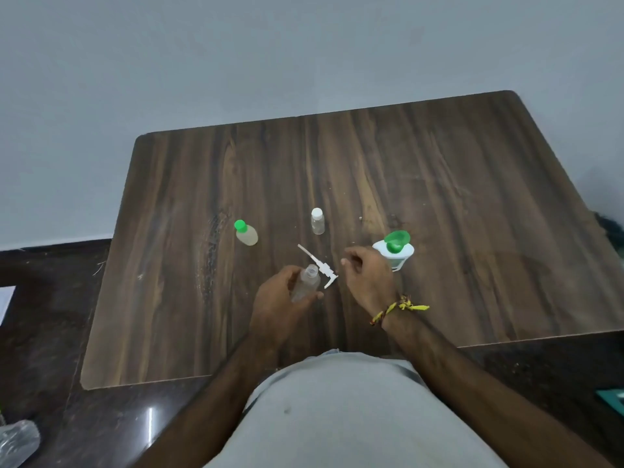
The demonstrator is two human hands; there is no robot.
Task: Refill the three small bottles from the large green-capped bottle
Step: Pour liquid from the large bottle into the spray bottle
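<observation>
left hand [275,305] gripping uncapped bottle [305,282], right hand [366,276] loosely curled

Dark brown wood-grain desk [439,184]; bright green cap [397,240] on white large bottle [398,256]; yellow-and-red wrist thread [398,307]; pale grey wall [236,55].

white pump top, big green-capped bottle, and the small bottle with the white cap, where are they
white pump top [318,265], head view, on its middle section, lying on the table
big green-capped bottle [401,253], head view, on its white shoulder beside the open flip cap
small white-capped bottle [317,225], head view, on its clear body
</observation>
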